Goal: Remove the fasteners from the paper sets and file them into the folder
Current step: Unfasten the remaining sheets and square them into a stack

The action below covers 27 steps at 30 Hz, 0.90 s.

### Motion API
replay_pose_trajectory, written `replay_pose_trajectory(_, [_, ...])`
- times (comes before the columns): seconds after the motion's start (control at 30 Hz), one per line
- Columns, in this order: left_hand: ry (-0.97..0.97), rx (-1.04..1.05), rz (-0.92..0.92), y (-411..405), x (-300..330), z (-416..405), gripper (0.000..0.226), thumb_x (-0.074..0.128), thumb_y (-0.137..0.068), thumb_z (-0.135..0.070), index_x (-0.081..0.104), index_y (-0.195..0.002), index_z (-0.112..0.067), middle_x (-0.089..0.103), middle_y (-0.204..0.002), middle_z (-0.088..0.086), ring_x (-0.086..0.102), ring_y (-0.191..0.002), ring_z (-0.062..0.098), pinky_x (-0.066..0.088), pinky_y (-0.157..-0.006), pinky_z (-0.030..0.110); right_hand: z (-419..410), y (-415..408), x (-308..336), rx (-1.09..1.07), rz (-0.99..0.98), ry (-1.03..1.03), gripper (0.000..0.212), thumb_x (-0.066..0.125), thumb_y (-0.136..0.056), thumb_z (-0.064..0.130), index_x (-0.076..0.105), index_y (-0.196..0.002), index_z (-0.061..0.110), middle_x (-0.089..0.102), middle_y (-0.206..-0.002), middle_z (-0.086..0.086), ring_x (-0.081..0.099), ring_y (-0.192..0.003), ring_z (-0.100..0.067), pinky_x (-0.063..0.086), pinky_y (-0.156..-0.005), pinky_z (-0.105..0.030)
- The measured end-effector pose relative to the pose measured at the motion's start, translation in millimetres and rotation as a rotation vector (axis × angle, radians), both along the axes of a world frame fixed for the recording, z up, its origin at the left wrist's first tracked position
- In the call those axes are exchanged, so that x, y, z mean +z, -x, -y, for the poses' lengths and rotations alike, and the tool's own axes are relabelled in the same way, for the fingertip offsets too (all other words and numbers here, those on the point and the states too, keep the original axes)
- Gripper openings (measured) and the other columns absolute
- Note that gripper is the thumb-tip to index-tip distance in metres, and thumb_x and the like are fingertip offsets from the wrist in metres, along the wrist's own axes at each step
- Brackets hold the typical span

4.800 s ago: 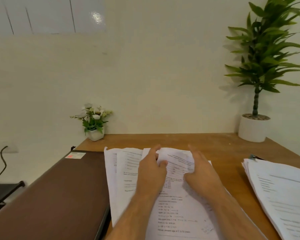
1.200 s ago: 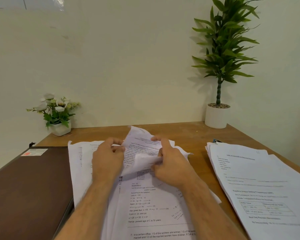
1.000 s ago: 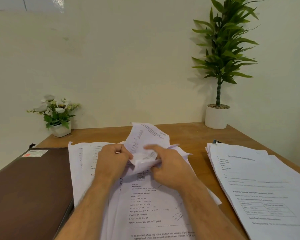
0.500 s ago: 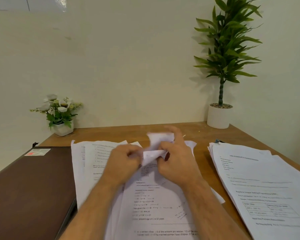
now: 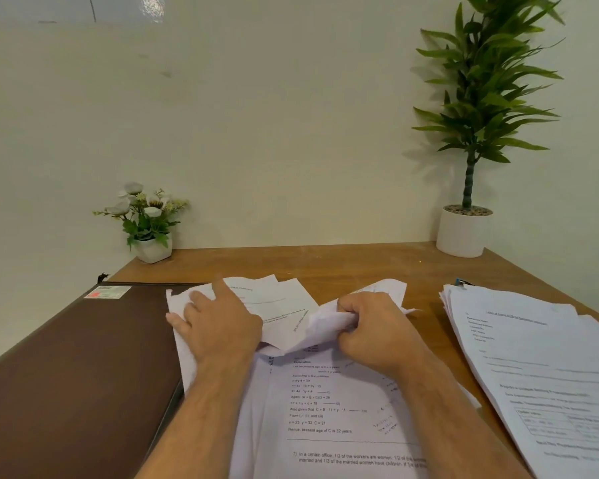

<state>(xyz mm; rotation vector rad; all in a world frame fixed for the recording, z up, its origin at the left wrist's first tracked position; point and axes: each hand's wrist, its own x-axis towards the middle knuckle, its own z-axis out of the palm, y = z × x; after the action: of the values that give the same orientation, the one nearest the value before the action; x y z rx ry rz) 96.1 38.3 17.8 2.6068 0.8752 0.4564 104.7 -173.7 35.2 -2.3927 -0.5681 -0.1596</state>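
Note:
A set of printed white papers (image 5: 329,406) lies in front of me on the wooden table (image 5: 343,264). My left hand (image 5: 218,326) presses flat on the set's upper left part. My right hand (image 5: 374,330) grips the crumpled top corner of a sheet (image 5: 320,323) and holds it bent up. No fastener shows; the corner is hidden in my fingers. A closed brown folder (image 5: 77,378) lies to the left, its edge under the papers.
A second stack of printed papers (image 5: 540,368) lies at the right with a dark clip (image 5: 463,282) at its far corner. A small flower pot (image 5: 151,248) stands at the back left, a tall potted plant (image 5: 462,233) at the back right by the wall.
My hands, close together on the folded top corner before, have parted: the left has moved left and flattened on the sheets, the right has pulled the crumpled corner rightward.

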Motion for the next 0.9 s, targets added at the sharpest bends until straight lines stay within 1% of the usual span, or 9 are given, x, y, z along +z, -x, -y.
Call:
replay_pose_trajectory(0.1, [0.189,-0.052,0.294,1.5,3.4,2.8,0.089,0.064,-0.085,-0.008,0.015,-0.157,-0.022,0.037,-0.152,0.018,0.055,-0.12,0.039,0.046,-0.09,0.044,-0.2,0.8,-0.9,0.005,0.006,-0.002,0.018,0.063,-0.071,0.006,0.061,-0.071,0.024,0.065,-0.073,0.006,0.061,-0.074,-0.013,0.059,-0.063,-0.04])
replay_pose_trajectory(0.17, [0.316,-0.116,0.476,2.8,8.6,4.7,0.083,0.063,-0.087,-0.002,0.024,-0.155,-0.026,0.054,-0.138,0.012,0.062,-0.107,0.035,0.046,-0.077,0.037,-0.5,1.1,0.3,0.019,0.023,-0.035,0.026,0.064,-0.075,0.006,0.055,-0.085,0.028,0.063,-0.076,0.007,0.06,-0.074,-0.011,0.055,-0.057,-0.032])
replay_pose_trajectory(0.33, [0.207,-0.633,0.34,9.8,11.0,31.3,0.02,0.065,-0.085,-0.021,0.073,-0.102,-0.026,0.073,-0.095,-0.003,0.064,-0.089,0.021,0.049,-0.078,0.032,-3.6,2.7,3.2,0.015,0.049,-0.138,0.085,0.064,-0.082,0.002,0.023,-0.14,0.05,0.057,-0.077,0.016,0.062,-0.073,-0.007,0.048,-0.06,-0.017])
replay_pose_trajectory(0.4, [0.226,-0.775,0.329,11.2,8.8,37.3,0.013,0.059,-0.082,-0.029,0.067,-0.073,-0.03,0.064,-0.068,-0.004,0.059,-0.069,0.021,0.043,-0.062,0.033,-4.2,0.6,2.3,0.03,0.104,-0.099,0.076,0.061,-0.083,0.004,0.032,-0.134,0.053,0.055,-0.072,0.018,0.059,-0.069,-0.005,0.044,-0.058,-0.017])
replay_pose_trajectory(0.47, [0.345,-0.765,0.414,10.1,7.8,36.8,0.028,0.056,-0.088,-0.038,0.064,-0.062,-0.033,0.061,-0.059,-0.011,0.055,-0.058,0.009,0.041,-0.058,0.028,-6.1,-2.8,1.3,0.003,0.148,-0.035,0.043,0.062,-0.083,0.009,0.055,-0.106,0.044,0.058,-0.079,0.017,0.057,-0.074,-0.004,0.047,-0.063,-0.021])
replay_pose_trajectory(0.57, [0.379,-0.449,0.579,7.2,9.4,25.8,0.022,0.055,-0.1,-0.033,0.076,-0.101,-0.028,0.074,-0.094,-0.013,0.067,-0.09,0.006,0.05,-0.077,0.024,-8.9,-6.2,-2.8,-0.057,0.152,0.035,0.017,0.062,-0.084,0.012,0.067,-0.087,0.028,0.058,-0.086,0.011,0.056,-0.079,-0.009,0.055,-0.07,-0.032])
replay_pose_trajectory(0.67, [0.118,-0.168,0.318,-1.8,0.1,4.6,0.045,0.063,-0.093,-0.03,0.056,-0.138,-0.023,0.065,-0.128,0.001,0.059,-0.118,0.022,0.046,-0.099,0.037,-8.5,-7.8,-4.5,-0.069,0.16,0.04,0.013,0.061,-0.083,0.014,0.069,-0.086,0.024,0.057,-0.086,0.01,0.056,-0.078,-0.01,0.054,-0.067,-0.03])
replay_pose_trajectory(0.77, [-0.013,-0.019,-0.086,-7.2,-8.8,-3.9,0.091,0.065,-0.083,-0.063,0.028,-0.151,-0.015,0.039,-0.152,0.018,0.029,-0.145,0.034,0.013,-0.119,0.055,-7.7,-9.6,-6.7,-0.07,0.176,0.049,0.014,0.06,-0.079,0.013,0.069,-0.083,0.023,0.056,-0.084,0.01,0.055,-0.076,-0.011,0.053,-0.066,-0.031])
replay_pose_trajectory(0.9, [-0.073,0.01,-0.059,-11.4,-9.2,-9.4,0.11,0.068,-0.075,-0.072,0.022,-0.153,-0.01,0.047,-0.146,0.013,0.039,-0.138,0.031,0.029,-0.112,0.048,-7.8,-12.7,-10.4,-0.052,0.196,0.017,0.013,0.06,-0.076,0.012,0.068,-0.077,0.022,0.055,-0.078,0.01,0.055,-0.072,-0.011,0.048,-0.059,-0.03])
